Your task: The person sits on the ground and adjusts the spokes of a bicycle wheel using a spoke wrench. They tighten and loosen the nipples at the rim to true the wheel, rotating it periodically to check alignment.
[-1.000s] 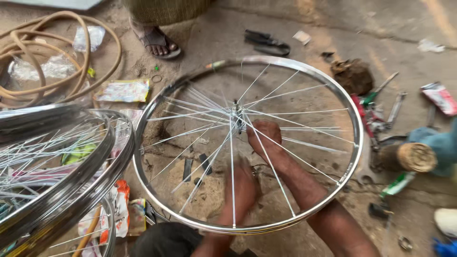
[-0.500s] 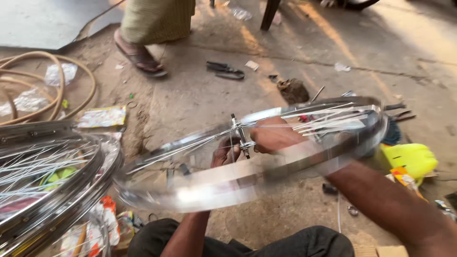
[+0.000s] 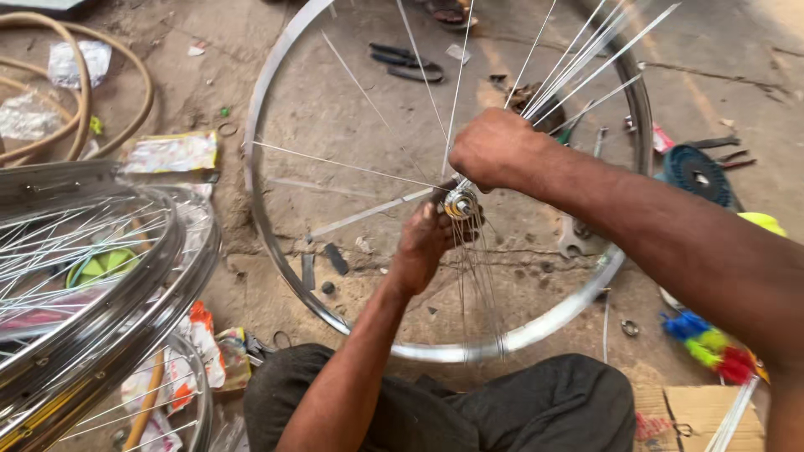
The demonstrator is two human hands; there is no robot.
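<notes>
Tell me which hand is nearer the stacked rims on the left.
Left. The left hand grips the hub from below, on the side toward the stacked rims; the right hand sits above the hub, farther away.

Bare forearms, no sleeves in view; dark grey trousers (image 3: 502, 410) (creased at the lap).

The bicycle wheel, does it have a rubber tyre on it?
No, the bicycle wheel is a bare shiny metal rim with thin spokes, and the left hand and right hand hold its hub.

Dirt floor (image 3: 335, 100) strewn with tools (image 3: 406, 63), wrappers (image 3: 172, 152)
</notes>
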